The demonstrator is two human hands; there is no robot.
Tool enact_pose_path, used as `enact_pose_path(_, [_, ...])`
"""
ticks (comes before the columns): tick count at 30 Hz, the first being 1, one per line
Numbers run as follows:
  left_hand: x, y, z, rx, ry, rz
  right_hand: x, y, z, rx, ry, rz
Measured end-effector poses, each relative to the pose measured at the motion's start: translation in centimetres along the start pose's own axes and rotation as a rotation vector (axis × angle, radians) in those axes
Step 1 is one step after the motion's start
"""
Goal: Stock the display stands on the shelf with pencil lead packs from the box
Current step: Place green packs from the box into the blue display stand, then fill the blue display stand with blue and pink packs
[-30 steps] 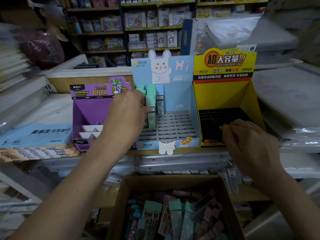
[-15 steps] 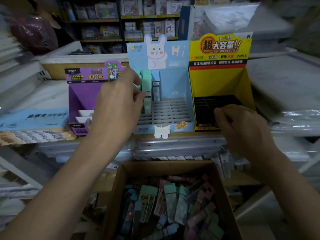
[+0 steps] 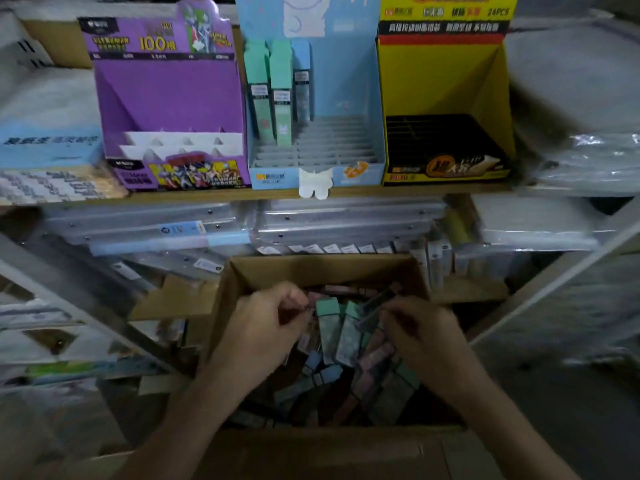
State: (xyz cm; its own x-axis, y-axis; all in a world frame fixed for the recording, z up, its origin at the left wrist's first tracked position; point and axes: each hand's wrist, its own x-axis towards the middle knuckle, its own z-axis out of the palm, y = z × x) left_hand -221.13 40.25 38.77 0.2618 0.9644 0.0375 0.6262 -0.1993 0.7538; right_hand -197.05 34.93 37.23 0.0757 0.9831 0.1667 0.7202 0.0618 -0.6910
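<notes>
The cardboard box (image 3: 311,268) stands below the shelf, filled with several loose pencil lead packs (image 3: 329,332) in green, blue, pink and grey. Both my hands are inside it. My left hand (image 3: 268,329) hovers over the left of the pile with curled fingers; blur hides whether it holds a pack. My right hand (image 3: 417,332) pinches a dark grey pack (image 3: 375,304) that sticks up at a tilt. On the shelf, the blue display stand (image 3: 346,98) has three upright packs (image 3: 280,95) in its back left slots. The purple stand (image 3: 166,95) and the yellow stand (image 3: 440,81) hold none.
The wooden shelf edge (image 3: 398,192) runs just above the box. Clear plastic folders (image 3: 242,223) are stacked under it. Wrapped paper stacks (image 3: 571,98) flank the stands on both sides. A slanted white rack bar (image 3: 554,271) crosses at the right.
Both hands dropped from the shelf stands into the box. My left hand let go of the pack it was seating in the blue stand. The view tilted down.
</notes>
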Motion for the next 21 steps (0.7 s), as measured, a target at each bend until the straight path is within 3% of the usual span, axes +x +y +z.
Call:
enact_pose_path(3, [-1.8,-3.5,2.9,0.057,-0.188,-0.166,-2.2,2.4,3.4,-0.047,-0.236,0.127])
enact_pose_path(6, [-3.2,-5.8,4.7,0.021,-0.304,-0.275,-3.7,3.7,5.2,-0.083,-0.363,0.220])
enact_pose_path(10, [-3.8,-7.1,5.7,0.010,-0.399,-0.323,-4.6,4.1,6.2,-0.155,-0.439,0.337])
enact_pose_path(15, [-3.0,-7.2,6.4,0.114,-0.495,-0.369,-4.3,3.9,6.6,-0.185,-0.482,0.349])
enact_pose_path(21, [-2.4,-7.4,7.3,0.164,-0.522,-0.403,-3.9,3.0,7.6,-0.031,-0.548,0.386])
